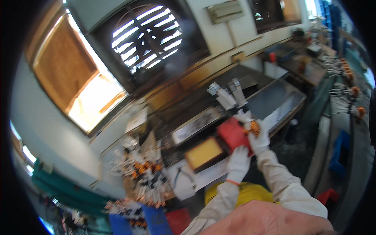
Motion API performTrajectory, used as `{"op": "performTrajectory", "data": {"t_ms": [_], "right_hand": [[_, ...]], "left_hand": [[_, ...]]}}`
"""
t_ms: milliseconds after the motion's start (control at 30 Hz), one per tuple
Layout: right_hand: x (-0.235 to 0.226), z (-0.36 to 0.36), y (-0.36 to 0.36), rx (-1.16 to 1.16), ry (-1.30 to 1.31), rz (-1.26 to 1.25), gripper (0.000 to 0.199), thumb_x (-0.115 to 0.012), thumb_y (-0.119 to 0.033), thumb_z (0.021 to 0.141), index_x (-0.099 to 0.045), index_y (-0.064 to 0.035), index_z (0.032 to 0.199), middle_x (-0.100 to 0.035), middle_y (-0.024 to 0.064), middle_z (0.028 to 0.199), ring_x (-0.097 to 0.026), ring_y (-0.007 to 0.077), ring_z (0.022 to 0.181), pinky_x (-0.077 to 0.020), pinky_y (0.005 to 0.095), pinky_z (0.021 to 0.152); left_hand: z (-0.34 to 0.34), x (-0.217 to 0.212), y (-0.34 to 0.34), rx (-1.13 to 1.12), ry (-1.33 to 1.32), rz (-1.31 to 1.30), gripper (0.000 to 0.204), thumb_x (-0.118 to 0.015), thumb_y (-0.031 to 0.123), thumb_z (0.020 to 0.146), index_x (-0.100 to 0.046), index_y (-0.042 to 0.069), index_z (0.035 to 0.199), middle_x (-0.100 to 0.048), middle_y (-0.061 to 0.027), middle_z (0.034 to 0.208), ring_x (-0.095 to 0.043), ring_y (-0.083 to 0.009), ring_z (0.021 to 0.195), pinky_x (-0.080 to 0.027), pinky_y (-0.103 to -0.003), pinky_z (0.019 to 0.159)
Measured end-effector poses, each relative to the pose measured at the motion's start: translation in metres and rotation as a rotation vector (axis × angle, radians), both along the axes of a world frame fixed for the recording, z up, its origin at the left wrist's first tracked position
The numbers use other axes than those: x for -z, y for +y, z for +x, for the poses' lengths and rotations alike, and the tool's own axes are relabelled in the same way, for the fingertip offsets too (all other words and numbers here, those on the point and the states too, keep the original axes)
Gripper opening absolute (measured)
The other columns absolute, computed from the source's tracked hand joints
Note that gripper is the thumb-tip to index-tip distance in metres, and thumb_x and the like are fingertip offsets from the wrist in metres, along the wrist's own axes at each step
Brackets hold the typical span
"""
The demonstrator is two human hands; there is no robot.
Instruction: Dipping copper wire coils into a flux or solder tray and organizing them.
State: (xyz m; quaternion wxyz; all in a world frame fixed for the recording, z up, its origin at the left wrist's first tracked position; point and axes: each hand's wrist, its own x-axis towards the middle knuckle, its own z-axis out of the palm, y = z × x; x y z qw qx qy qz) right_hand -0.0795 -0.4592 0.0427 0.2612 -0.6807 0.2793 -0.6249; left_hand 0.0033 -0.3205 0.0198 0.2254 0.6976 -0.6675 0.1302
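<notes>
My right hand (259, 140), in a white glove, is closed around an orange copper-coloured wire coil (253, 128) with white leads (243, 116) pointing up and away from me. Just left of the coil is a red box-like block (232, 134). The white-gloved left hand (238, 161) lies at the near edge of this red block, its fingertips against or just over it. Blur hides how those fingers are bent. Left of the red block stands a dark-rimmed tray of yellowish material (204, 153).
Behind these sit a silvery rectangular tray (196, 125), upright bundles of white leads (226, 98) and a wide grey tray (276, 102). Many coils with leads (147, 172) are piled at left, near pliers-like handles (183, 177). Blue bins (154, 220) stand lower left; another (340, 152) is at right.
</notes>
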Motion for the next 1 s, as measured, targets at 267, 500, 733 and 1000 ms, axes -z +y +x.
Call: {"op": "performTrajectory", "data": {"t_ms": [267, 500, 733, 1000], "right_hand": [[-0.006, 0.023, 0.016, 0.002, 0.052, 0.114, 0.037, -0.068, -0.006, 0.089, -0.056, -0.0057, 0.124, -0.061, 0.0097, 0.115, -0.061, 0.0215, 0.101, -0.0501, 0.0361, 0.089], [0.033, -0.014, -0.026, -0.025, -0.091, 0.094, 0.065, -0.066, 0.006, 0.087, -0.039, -0.0018, 0.146, -0.049, 0.0167, 0.138, -0.052, 0.0299, 0.125, -0.0412, 0.0402, 0.109], [-0.004, 0.018, 0.012, 0.053, 0.077, 0.025, 0.052, -0.070, -0.002, 0.084, -0.051, -0.0051, 0.132, -0.058, 0.0168, 0.120, -0.061, 0.0324, 0.110, -0.0489, 0.0381, 0.097], [-0.014, -0.005, 0.012, 0.184, 0.044, -0.059, 0.060, -0.072, -0.001, 0.076, -0.051, -0.0071, 0.133, -0.058, 0.0184, 0.115, -0.061, 0.0378, 0.104, -0.0511, 0.0396, 0.091]], "left_hand": [[0.003, 0.024, 0.004, -0.137, -0.003, -0.143, 0.039, -0.060, 0.023, 0.085, -0.061, 0.001, 0.117, -0.062, -0.0198, 0.120, -0.060, -0.0365, 0.109, -0.049, -0.043, 0.096], [-0.021, -0.008, -0.009, -0.047, -0.002, -0.014, 0.041, -0.059, 0.023, 0.084, -0.062, 0.002, 0.119, -0.060, -0.0167, 0.128, -0.056, -0.0300, 0.117, -0.048, -0.038, 0.098], [0.008, 0.002, -0.002, -0.075, 0.010, 0.015, 0.042, -0.062, 0.024, 0.086, -0.060, -0.001, 0.119, -0.061, -0.0193, 0.124, -0.056, -0.0350, 0.115, -0.047, -0.044, 0.100], [-0.008, -0.016, -0.007, -0.028, -0.013, -0.071, 0.037, -0.060, 0.028, 0.089, -0.060, 0.005, 0.118, -0.061, -0.0140, 0.123, -0.057, -0.0314, 0.110, -0.055, -0.043, 0.083]]}}
